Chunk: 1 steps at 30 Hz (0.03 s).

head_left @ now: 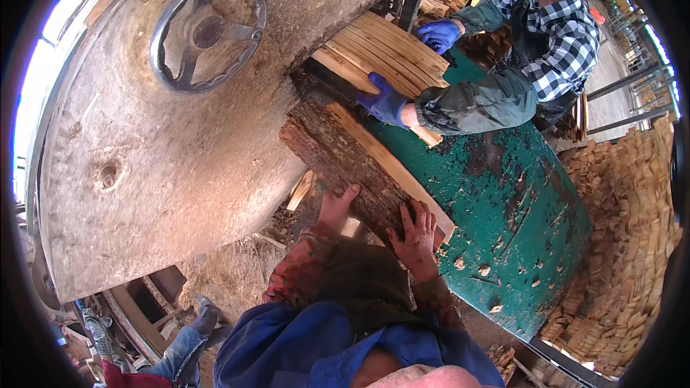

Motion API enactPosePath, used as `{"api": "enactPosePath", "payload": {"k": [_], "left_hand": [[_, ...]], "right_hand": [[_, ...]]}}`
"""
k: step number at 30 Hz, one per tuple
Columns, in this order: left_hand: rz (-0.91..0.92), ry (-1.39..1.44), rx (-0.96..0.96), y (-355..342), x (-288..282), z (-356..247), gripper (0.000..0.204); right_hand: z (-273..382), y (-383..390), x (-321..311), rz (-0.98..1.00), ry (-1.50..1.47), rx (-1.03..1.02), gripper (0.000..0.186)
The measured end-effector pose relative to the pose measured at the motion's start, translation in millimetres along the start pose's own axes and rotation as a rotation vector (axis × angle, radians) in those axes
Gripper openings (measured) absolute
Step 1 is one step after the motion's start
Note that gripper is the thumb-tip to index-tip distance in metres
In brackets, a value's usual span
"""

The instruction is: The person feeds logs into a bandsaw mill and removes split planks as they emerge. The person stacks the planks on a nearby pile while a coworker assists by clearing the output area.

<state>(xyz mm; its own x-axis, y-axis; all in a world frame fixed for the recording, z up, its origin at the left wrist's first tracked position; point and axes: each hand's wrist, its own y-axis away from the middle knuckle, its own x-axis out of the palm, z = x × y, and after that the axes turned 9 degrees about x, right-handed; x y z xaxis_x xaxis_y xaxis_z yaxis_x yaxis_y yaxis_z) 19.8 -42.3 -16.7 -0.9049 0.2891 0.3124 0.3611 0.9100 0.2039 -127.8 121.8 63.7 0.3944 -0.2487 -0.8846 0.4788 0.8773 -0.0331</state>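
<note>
A thick slab of wood with rough brown bark (338,158) lies slantwise before me, its pale sawn side (392,162) turned toward the green table. My left hand (336,208) grips the bark edge nearer me, thumb on top; its other fingers are hidden underneath. Farther right, my right hand (415,237) holds the near end, fingers bent over the bark. Across the table, a co-worker's blue-gloved hand (388,100) presses on a row of sawn boards (388,50). The co-worker's other gloved hand (438,34) is at the boards' far side.
A large dusty machine panel (158,172) with a metal handwheel (208,32) fills the left. Wood chips dot the worn green table (517,230). Stacked wood pieces (618,244) rise along the right. At lower left shows another person's leg (185,348).
</note>
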Motion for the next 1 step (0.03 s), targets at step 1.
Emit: {"api": "enactPosePath", "payload": {"k": [1], "left_hand": [[-0.001, 0.001, 0.0, 0.3, 0.2, 0.2, 0.055]], "right_hand": [[-1.1, 0.1, 1.0, 0.002, 0.0, 0.003, 0.066]]}}
